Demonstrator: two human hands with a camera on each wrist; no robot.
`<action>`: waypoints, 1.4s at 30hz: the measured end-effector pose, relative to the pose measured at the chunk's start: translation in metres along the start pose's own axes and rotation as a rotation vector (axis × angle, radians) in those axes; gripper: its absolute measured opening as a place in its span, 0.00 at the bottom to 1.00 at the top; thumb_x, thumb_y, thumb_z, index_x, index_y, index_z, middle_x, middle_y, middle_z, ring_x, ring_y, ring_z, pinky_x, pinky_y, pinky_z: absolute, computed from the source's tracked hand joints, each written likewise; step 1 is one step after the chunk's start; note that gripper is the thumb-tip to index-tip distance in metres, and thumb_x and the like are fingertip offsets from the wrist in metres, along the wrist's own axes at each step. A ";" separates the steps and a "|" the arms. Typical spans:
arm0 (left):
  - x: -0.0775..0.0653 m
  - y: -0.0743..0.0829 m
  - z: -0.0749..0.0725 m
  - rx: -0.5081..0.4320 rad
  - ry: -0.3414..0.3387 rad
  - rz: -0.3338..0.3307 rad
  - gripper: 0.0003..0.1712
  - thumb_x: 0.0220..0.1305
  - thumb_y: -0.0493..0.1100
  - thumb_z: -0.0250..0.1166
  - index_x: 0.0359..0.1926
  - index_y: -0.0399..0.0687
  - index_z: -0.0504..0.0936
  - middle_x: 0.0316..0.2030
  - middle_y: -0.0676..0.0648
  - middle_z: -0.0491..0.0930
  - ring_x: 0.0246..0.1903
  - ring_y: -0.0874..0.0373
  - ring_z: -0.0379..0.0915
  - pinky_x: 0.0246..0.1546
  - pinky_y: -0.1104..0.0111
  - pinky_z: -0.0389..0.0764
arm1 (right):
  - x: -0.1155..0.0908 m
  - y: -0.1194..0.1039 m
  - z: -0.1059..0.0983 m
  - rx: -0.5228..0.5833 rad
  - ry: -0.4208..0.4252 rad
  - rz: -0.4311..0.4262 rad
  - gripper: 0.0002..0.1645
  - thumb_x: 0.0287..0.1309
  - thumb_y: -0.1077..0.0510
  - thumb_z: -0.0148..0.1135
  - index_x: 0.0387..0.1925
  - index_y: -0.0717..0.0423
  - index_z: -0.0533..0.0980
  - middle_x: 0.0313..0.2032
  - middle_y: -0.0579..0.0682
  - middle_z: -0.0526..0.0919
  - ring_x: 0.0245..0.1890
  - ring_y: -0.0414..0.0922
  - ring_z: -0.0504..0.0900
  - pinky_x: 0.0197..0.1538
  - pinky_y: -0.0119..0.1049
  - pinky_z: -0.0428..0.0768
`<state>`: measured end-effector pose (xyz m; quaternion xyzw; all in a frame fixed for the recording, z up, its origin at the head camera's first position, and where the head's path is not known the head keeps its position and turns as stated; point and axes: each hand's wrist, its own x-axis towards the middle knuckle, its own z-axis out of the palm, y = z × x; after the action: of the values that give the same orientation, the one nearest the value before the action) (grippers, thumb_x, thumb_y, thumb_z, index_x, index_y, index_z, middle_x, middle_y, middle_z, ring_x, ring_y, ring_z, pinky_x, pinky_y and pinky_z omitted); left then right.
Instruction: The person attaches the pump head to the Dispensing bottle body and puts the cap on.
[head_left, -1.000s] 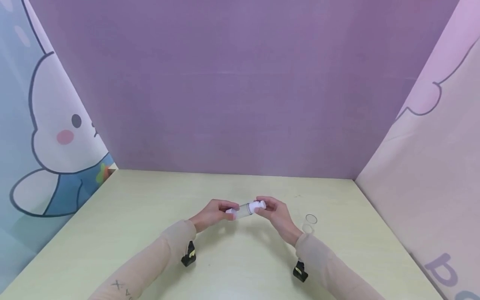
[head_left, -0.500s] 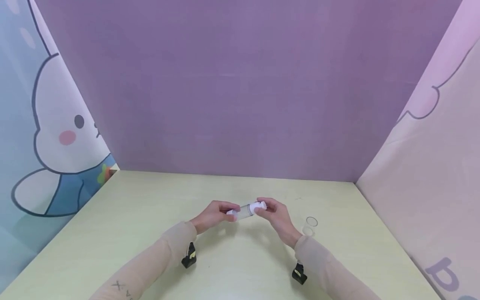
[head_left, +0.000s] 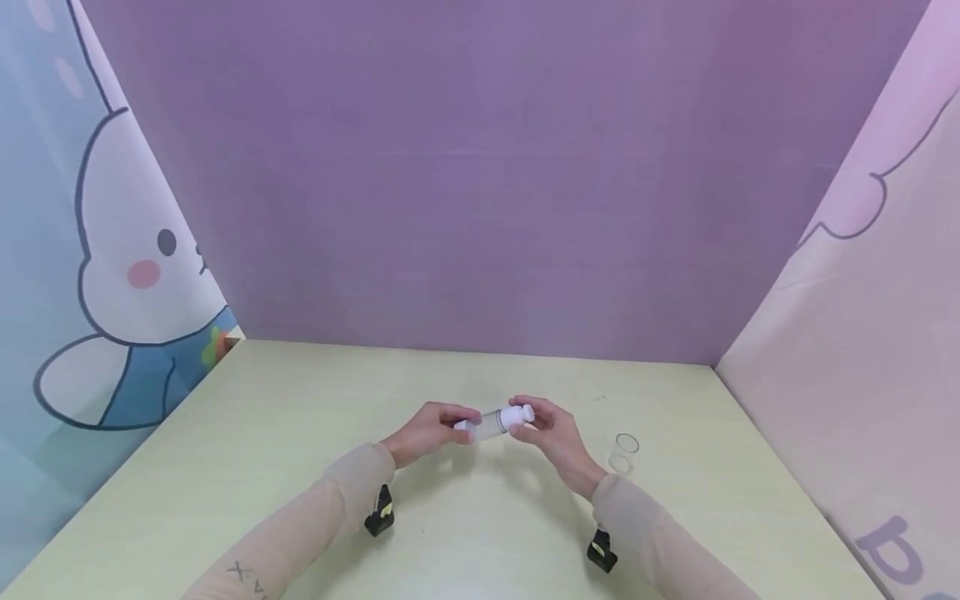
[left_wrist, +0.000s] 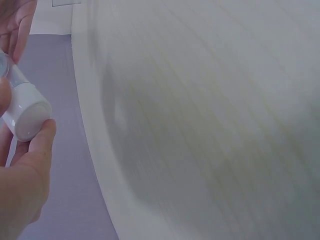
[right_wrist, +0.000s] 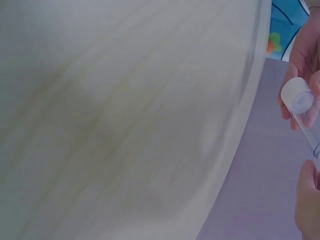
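Note:
A small clear bottle [head_left: 491, 424] with a white base and a white pump top [head_left: 517, 416] is held tilted above the table, pump end to the right. My left hand [head_left: 429, 429] grips the base end between thumb and fingers. In the left wrist view the white base [left_wrist: 31, 112] sits in those fingers, with the right hand [left_wrist: 17, 25] beyond. My right hand [head_left: 551, 429] is curled around the pump top, its thumb at the lower edge of the collar. In the right wrist view the clear bottle wall [right_wrist: 308, 131] runs from the base toward the right fingers [right_wrist: 307, 175].
A clear cylindrical cap [head_left: 622, 454] rests on the pale wood table [head_left: 480, 533], beside my right wrist. Black wrist cameras hang under both sleeves. A purple panel [head_left: 480, 208] stands behind the table, with printed cloth walls on both sides.
My right thumb has shifted from over the white pump collar to its lower edge. The left hand and the bottle stay nearly in place. The head view shifts slightly.

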<state>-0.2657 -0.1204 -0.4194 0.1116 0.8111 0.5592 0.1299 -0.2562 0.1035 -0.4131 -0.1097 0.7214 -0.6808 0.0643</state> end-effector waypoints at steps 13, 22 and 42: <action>0.004 -0.004 0.000 0.013 -0.029 0.009 0.20 0.56 0.41 0.64 0.51 0.50 0.78 0.55 0.44 0.74 0.51 0.52 0.70 0.52 0.57 0.71 | 0.001 0.001 0.003 0.006 0.047 -0.024 0.28 0.47 0.65 0.65 0.53 0.62 0.71 0.52 0.57 0.77 0.51 0.47 0.77 0.48 0.32 0.78; 0.003 -0.002 -0.002 0.020 -0.025 -0.002 0.20 0.57 0.40 0.63 0.52 0.48 0.78 0.54 0.43 0.74 0.51 0.52 0.70 0.52 0.57 0.72 | 0.003 0.000 0.007 -0.050 0.098 -0.016 0.24 0.47 0.63 0.66 0.49 0.62 0.74 0.47 0.56 0.80 0.42 0.41 0.79 0.45 0.31 0.78; 0.006 0.001 0.006 0.053 -0.008 -0.009 0.21 0.56 0.40 0.63 0.52 0.46 0.77 0.54 0.44 0.75 0.50 0.52 0.70 0.51 0.58 0.72 | 0.004 0.003 0.002 -0.089 0.145 0.026 0.23 0.46 0.55 0.68 0.46 0.60 0.76 0.41 0.53 0.82 0.38 0.40 0.78 0.48 0.36 0.77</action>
<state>-0.2697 -0.1125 -0.4209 0.1137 0.8258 0.5363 0.1327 -0.2597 0.1008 -0.4163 -0.0534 0.7550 -0.6534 0.0158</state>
